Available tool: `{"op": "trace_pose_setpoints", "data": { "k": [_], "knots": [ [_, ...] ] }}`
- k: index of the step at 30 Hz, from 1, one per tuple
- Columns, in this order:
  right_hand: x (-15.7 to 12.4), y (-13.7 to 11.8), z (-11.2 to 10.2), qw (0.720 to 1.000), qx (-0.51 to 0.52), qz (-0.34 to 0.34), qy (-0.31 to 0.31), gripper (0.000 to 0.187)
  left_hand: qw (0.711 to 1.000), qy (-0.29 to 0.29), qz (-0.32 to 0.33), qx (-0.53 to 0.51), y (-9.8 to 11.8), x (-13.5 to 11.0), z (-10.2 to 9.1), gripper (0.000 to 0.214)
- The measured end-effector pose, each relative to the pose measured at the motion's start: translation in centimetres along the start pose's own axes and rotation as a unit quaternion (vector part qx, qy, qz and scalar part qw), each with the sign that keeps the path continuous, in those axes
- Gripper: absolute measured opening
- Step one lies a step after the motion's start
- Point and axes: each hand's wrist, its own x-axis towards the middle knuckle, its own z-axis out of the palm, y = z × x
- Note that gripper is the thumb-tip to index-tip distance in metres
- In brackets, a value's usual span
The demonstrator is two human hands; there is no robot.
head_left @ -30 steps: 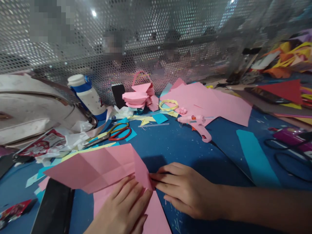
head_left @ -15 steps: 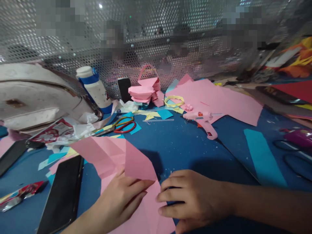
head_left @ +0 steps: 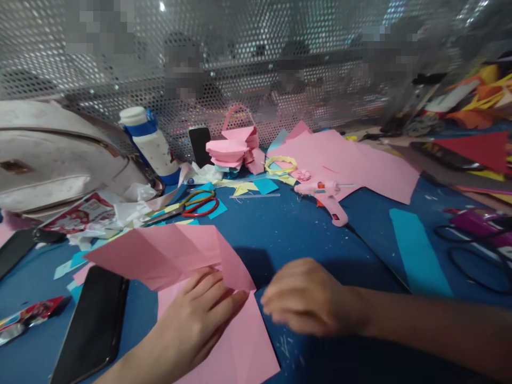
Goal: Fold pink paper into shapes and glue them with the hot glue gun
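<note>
A creased pink paper sheet (head_left: 168, 255) lies partly folded on the blue table (head_left: 296, 234) in front of me. My left hand (head_left: 198, 320) rests flat on it, fingers stretched out and pressing the fold near the sheet's middle. My right hand (head_left: 308, 298) hovers just right of the sheet's edge, blurred by motion, fingers curled; I cannot make out whether it touches the paper.
A black phone (head_left: 92, 325) lies left of the sheet. Scissors (head_left: 188, 207), a pink glue gun (head_left: 326, 197), pink paper pieces (head_left: 236, 146), a bottle (head_left: 150, 144), a white bag (head_left: 60, 154) and loose pink sheets (head_left: 352, 160) crowd the back. A perforated metal screen stands behind.
The pink sheet's raised flap has been laid lower and flatter. My left hand has spread onto the fold. My right hand has drawn slightly away from the paper's edge and is moving.
</note>
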Motion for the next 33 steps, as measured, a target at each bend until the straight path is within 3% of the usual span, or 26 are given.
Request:
{"op": "trace_pose_setpoints", "data": {
  "k": [2,4,9,13,23,27,33],
  "knots": [
    [0.29,0.36,-0.71,0.995,-0.009,0.099,0.027,0.024,1.000,0.000,0.002,0.005,-0.05,0.02,0.10,0.035],
    [0.52,0.67,-1.06,0.992,-0.030,0.123,0.007,0.026,1.000,0.002,0.005,0.006,-0.07,0.03,0.16,0.036],
    [0.41,0.93,-0.60,0.991,-0.100,0.053,-0.066,0.029,1.000,0.013,-0.006,-0.007,-0.02,-0.29,0.42,0.032],
    [0.21,0.90,-0.40,0.988,-0.120,0.040,-0.092,0.029,1.000,0.020,-0.007,-0.015,-0.04,-0.41,0.61,0.033],
    [0.23,0.81,-0.39,0.995,-0.092,0.029,-0.038,0.024,0.999,0.023,0.025,0.042,0.06,0.22,0.03,0.035],
    [0.21,0.57,-0.57,0.996,-0.091,0.013,-0.022,0.023,0.996,0.054,0.032,0.064,0.16,0.34,0.16,0.037],
    [0.29,0.41,-0.84,0.994,-0.105,0.016,-0.025,0.021,0.996,0.065,0.034,0.051,0.05,0.38,0.29,0.038]
  ]
}}
